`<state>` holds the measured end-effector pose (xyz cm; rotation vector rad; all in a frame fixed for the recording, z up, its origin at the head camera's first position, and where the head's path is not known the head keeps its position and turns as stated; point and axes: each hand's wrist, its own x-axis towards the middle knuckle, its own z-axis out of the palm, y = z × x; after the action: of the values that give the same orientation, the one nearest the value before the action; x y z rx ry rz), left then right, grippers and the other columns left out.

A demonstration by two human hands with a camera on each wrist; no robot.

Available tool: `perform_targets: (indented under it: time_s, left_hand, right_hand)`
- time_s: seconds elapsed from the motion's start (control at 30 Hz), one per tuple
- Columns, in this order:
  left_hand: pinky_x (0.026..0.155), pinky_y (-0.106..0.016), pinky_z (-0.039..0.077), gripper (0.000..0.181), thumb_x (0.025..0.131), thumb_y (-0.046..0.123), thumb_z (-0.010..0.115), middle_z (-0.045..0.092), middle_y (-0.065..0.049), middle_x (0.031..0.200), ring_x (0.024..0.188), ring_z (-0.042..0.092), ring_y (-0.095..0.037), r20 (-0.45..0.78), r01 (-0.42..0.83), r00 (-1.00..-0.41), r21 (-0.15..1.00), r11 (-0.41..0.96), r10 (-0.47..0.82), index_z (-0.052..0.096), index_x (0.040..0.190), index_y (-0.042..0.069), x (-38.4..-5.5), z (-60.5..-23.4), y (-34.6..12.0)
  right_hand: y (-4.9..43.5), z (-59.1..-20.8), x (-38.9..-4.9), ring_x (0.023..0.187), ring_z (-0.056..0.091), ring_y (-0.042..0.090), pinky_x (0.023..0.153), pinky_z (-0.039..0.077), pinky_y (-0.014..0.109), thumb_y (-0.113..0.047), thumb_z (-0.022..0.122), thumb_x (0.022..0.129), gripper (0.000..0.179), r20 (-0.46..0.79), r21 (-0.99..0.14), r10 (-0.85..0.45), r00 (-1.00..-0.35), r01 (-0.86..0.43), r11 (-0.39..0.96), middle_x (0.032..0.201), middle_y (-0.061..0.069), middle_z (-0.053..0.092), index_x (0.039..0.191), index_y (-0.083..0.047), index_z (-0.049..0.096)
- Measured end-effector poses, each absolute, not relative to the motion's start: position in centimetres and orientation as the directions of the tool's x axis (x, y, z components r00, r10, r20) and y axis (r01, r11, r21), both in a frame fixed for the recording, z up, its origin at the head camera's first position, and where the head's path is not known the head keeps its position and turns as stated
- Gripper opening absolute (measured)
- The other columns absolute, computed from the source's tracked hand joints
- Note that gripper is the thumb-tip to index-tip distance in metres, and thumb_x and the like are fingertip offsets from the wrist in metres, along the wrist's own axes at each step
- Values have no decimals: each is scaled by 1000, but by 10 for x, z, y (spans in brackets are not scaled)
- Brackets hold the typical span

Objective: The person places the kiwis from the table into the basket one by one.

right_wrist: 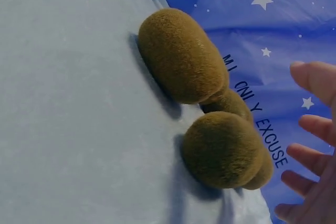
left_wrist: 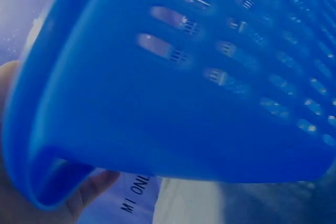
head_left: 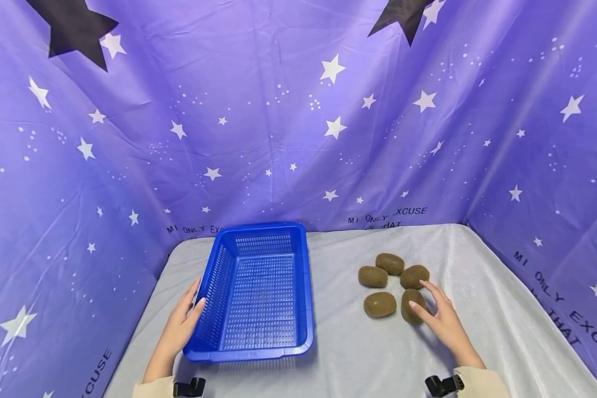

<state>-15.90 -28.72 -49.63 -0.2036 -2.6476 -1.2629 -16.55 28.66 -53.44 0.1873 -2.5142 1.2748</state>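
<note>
A blue plastic basket (head_left: 249, 354) with slotted walls stands left of the middle. My left hand (head_left: 178, 319) is at its left rim, fingers fairly straight along the outer side and thumb by the rim. In the left wrist view the basket wall (left_wrist: 131, 108) covers most of that hand. My right hand (head_left: 446, 321) is over the right side of a group of brown kiwis, with nothing in its grasp. Its thumb overlaps the nearest kiwi (head_left: 413, 305), and its fingertips overlap the kiwi behind (head_left: 415, 276). From the right wrist, the spread fingers (right_wrist: 312, 158) show apart from the fruit.
Other kiwis lie left of these: one in front (head_left: 380, 304), one mid-left (head_left: 372, 276) and one at the back (head_left: 390, 263). A pale cloth (head_left: 338, 331) covers the table. Purple star-printed curtains (head_left: 278, 138) close off the back and both sides.
</note>
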Motion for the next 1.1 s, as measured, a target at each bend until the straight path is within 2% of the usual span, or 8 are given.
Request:
perform_targets:
  time_s: [0.1, 0.4, 0.53, 0.67, 0.73, 0.9, 1.03, 1.1]
  left_hand:
    - [104, -43, 31, 56, 100, 24, 46, 29, -23, 149, 133, 31, -42, 238, 204, -971, 750, 628, 31, 24, 150, 10, -159, -501, -285]
    - [102, -61, 22, 62, 99, 24, 48, 19, -24, 153, 137, 20, -44, 168, 142, -986, 836, 530, -2, 19, 150, 6, -157, -506, -284]
    - [110, -35, 22, 64, 99, 27, 47, 17, -22, 154, 139, 17, -41, 105, 79, -994, 871, 484, -27, 16, 151, 5, -156, -507, -284]
    - [91, -1, 21, 65, 100, 31, 45, 20, -19, 154, 138, 21, -37, 57, 22, -997, 884, 468, -60, 16, 150, 3, -157, -509, -284]
    - [93, -3, 23, 65, 100, 33, 44, 20, -20, 153, 138, 22, -37, 38, 0, -997, 881, 473, -71, 16, 150, 1, -158, -510, -284]
    - [110, -36, 23, 64, 101, 31, 43, 18, -25, 152, 139, 18, -40, 9, -24, -998, 882, 471, -69, 17, 149, -2, -159, -510, -284]
    - [100, -9, 23, 60, 100, 20, 43, 16, -25, 153, 139, 16, -41, 1, -22, -999, 905, 425, -52, 16, 149, -3, -159, -510, -285]
    - [86, 2, 21, 59, 100, 15, 43, 16, -25, 153, 139, 16, -40, 0, -19, -999, 917, 399, -48, 16, 149, -2, -159, -511, -286]
  right_hand:
    - [284, -536, -165, 124, 29, 56, 93, 23, 69, -16, 69, 84, 63, 291, -785, 46, -955, -212, 582, 139, 33, 35, 136, 5, 40]
    - [280, -549, -168, 123, 32, 54, 96, 28, 63, -20, 68, 86, 73, 171, -826, 72, -983, -103, 554, 141, 36, 27, 142, 7, 29]
    - [278, -554, -168, 120, 39, 48, 94, 33, 59, -21, 68, 86, 77, 118, -838, 79, -990, -56, 543, 139, 35, 29, 143, 7, 24]
    - [278, -559, -167, 120, 36, 47, 94, 31, 59, -19, 70, 83, 82, 89, -844, 71, -993, -38, 535, 139, 35, 28, 145, 4, 22]
    - [278, -560, -167, 121, 35, 48, 94, 30, 59, -17, 72, 81, 84, 89, -847, 64, -994, -41, 530, 139, 36, 27, 145, 4, 22]
    - [278, -563, -167, 121, 37, 48, 95, 35, 50, -14, 75, 78, 89, 88, -857, 63, -994, -44, 514, 141, 35, 26, 147, 2, 20]
    - [278, -567, -168, 122, 38, 45, 88, 34, 16, -12, 76, 77, 89, 92, -870, 83, -992, -40, 491, 142, 33, 27, 147, 0, 22]
    - [279, -568, -168, 125, 35, 45, 89, 35, 15, -11, 76, 78, 89, 83, -876, 88, -993, -30, 482, 143, 33, 25, 147, -1, 21]
